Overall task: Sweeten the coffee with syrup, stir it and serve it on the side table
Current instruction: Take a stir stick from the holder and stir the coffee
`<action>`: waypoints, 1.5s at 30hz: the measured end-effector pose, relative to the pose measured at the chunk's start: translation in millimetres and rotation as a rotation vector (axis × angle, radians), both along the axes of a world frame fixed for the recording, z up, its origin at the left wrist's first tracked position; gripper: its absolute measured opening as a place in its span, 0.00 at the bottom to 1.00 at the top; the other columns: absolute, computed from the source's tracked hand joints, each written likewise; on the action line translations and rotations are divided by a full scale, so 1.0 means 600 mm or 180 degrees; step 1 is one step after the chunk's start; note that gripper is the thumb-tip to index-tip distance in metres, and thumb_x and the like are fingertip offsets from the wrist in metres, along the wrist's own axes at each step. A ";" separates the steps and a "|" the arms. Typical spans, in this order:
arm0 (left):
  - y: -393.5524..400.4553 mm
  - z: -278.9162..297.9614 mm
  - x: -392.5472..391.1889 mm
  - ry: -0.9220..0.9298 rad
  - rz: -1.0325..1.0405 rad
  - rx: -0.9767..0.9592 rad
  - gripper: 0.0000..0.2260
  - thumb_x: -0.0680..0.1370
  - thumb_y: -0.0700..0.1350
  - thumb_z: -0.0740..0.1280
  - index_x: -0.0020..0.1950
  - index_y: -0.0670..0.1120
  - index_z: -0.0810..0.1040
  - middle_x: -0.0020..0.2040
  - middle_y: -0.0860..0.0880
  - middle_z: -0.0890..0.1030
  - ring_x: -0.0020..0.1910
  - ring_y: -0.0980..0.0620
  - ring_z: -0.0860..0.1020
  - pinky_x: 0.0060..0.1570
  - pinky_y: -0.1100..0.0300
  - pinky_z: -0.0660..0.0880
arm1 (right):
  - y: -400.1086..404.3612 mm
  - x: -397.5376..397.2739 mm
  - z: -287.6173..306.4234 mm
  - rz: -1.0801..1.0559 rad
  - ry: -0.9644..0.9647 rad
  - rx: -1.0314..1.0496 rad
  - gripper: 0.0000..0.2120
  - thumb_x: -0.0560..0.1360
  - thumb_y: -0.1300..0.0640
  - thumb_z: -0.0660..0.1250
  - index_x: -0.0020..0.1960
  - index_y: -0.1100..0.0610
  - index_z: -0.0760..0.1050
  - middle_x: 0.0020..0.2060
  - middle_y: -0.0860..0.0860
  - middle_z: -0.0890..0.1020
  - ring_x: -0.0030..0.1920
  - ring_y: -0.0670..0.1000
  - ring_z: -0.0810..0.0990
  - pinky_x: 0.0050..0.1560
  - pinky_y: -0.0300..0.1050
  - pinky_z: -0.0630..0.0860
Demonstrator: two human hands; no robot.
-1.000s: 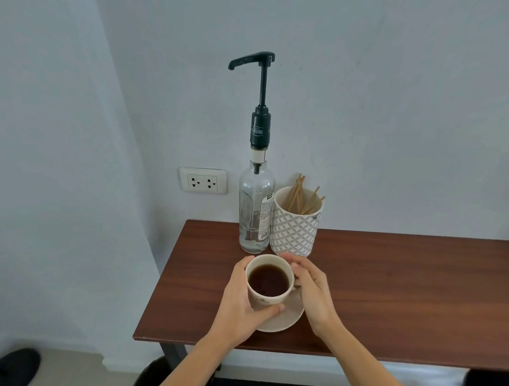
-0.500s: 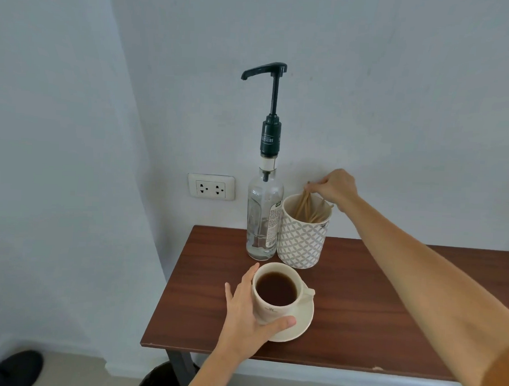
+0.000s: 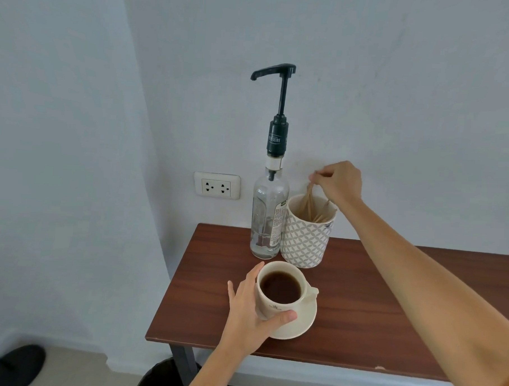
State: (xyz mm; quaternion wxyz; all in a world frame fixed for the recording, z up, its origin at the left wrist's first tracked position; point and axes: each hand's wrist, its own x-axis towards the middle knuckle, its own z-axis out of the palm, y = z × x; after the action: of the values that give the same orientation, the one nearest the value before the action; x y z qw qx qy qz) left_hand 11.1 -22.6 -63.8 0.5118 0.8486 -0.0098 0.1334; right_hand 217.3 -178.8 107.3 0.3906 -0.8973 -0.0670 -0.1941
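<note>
A cream cup of dark coffee (image 3: 281,290) stands on a cream saucer (image 3: 300,326) near the front left of the brown table (image 3: 359,314). My left hand (image 3: 251,312) wraps around the cup's left side. Behind it stands a clear glass syrup bottle (image 3: 268,219) with a tall black pump (image 3: 276,106). Right of the bottle is a patterned cup (image 3: 303,241) holding several wooden stir sticks (image 3: 308,201). My right hand (image 3: 338,179) is above that cup, its fingers pinched on the top of one stick.
A white wall socket (image 3: 217,185) sits left of the bottle. The table stands against a pale wall, its left edge near a corner. A dark round object (image 3: 12,366) lies on the floor at the lower left.
My right hand left the cup, reached to the stir sticks and has pinched one, lifting slightly. My left hand stays on the cup.
</note>
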 end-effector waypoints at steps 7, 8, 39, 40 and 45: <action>0.001 0.002 0.000 0.0070 0.0061 -0.0031 0.43 0.62 0.69 0.76 0.73 0.61 0.63 0.66 0.75 0.68 0.70 0.72 0.63 0.77 0.42 0.38 | 0.027 -0.012 -0.031 0.0736 0.0462 -0.1249 0.07 0.76 0.58 0.66 0.44 0.60 0.82 0.47 0.58 0.84 0.49 0.58 0.81 0.50 0.51 0.77; 0.001 0.003 -0.001 0.0090 0.0077 -0.0034 0.44 0.62 0.69 0.76 0.73 0.61 0.63 0.66 0.73 0.69 0.70 0.71 0.63 0.77 0.41 0.38 | 0.028 -0.013 -0.034 0.0781 0.0598 -0.1433 0.08 0.77 0.58 0.65 0.43 0.60 0.81 0.47 0.58 0.84 0.50 0.60 0.81 0.53 0.56 0.78; 0.001 0.014 -0.004 0.0119 0.0122 -0.0038 0.37 0.61 0.67 0.78 0.66 0.67 0.68 0.66 0.67 0.74 0.70 0.66 0.66 0.77 0.40 0.44 | 0.003 -0.240 -0.086 0.1600 -0.0210 -0.0433 0.13 0.81 0.54 0.59 0.39 0.55 0.71 0.28 0.52 0.80 0.29 0.51 0.78 0.36 0.51 0.77; 0.001 0.015 -0.004 0.0125 0.0125 -0.0034 0.36 0.61 0.67 0.78 0.65 0.68 0.68 0.66 0.67 0.74 0.70 0.66 0.66 0.77 0.41 0.43 | 0.000 -0.241 -0.085 0.1545 -0.0211 -0.0522 0.14 0.81 0.54 0.59 0.38 0.55 0.70 0.28 0.52 0.79 0.29 0.51 0.77 0.35 0.52 0.76; 0.002 0.013 -0.003 0.0129 0.0120 0.0032 0.36 0.61 0.67 0.78 0.66 0.68 0.67 0.65 0.67 0.73 0.70 0.64 0.67 0.78 0.40 0.45 | 0.017 -0.261 -0.087 0.1842 0.0124 -0.0091 0.11 0.81 0.57 0.61 0.43 0.59 0.77 0.32 0.51 0.84 0.34 0.48 0.81 0.41 0.41 0.79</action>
State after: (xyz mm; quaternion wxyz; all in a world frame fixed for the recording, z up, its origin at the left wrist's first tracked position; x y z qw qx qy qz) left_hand 9.6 -21.6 -56.1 0.5050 0.8537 0.0159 0.1259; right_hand 60.9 -168.9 55.3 0.4183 -0.8499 -0.3155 -0.0564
